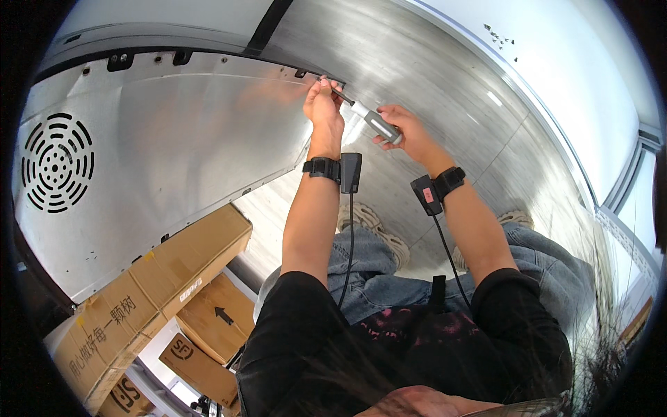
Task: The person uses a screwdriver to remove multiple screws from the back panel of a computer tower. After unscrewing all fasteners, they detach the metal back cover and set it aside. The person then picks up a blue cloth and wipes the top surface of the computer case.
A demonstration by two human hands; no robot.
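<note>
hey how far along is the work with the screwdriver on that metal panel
Done: cannot tell; the metal panel sits against the appliance body, but no finished fasteners are clear. In hand: the right hand grips the screwdriver, its tip at the panel's upper edge, where the left hand steadies it. Left: small holes near the panel's top left look open.

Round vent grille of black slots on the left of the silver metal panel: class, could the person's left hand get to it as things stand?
Probably yes. The left hand is at the panel's upper edge by the screwdriver tip, and only bare metal panel lies between it and the vent grille. It looks a long sideways stretch, though.
</note>
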